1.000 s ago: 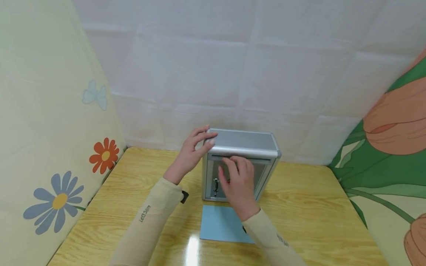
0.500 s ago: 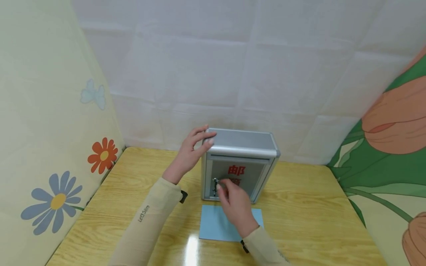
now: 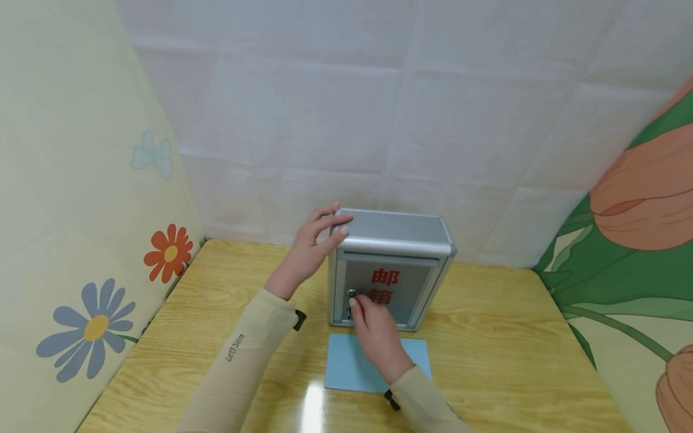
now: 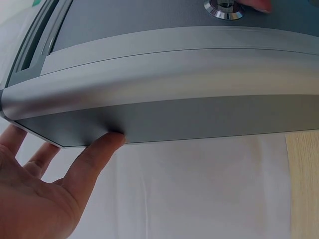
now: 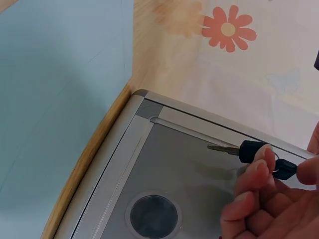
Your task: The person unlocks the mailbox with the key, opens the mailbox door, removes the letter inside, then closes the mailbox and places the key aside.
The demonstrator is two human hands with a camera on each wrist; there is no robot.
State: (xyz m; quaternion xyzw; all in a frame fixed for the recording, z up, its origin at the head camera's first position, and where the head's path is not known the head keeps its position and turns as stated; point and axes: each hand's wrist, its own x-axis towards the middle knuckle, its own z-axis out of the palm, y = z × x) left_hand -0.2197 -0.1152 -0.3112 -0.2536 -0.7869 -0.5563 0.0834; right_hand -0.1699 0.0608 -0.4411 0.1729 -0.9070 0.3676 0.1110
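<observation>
A silver metal mailbox (image 3: 417, 288) with red characters on its front stands upright on the table. My left hand (image 3: 308, 252) rests on its upper left corner, fingers spread. In the left wrist view the thumb (image 4: 102, 154) presses the side panel. My right hand (image 3: 379, 337) is at the lock (image 4: 225, 9) on the left of the door and pinches a black-headed key (image 5: 285, 169) between thumb and finger. A second key (image 5: 241, 149), also black-headed, hangs beside it with its blade showing. The lock is hidden in the right wrist view.
A light blue sheet (image 3: 346, 367) lies flat on the wooden table (image 3: 514, 337), right before the mailbox and partly under the right forearm. A slot (image 3: 390, 258) runs below the mailbox's top edge. White cloth (image 3: 303, 120) hangs behind; flower-printed panels flank both sides.
My right hand has come down from near the slot to the lock and closed in on it, uncovering the red characters. The left hand has stayed on the corner.
</observation>
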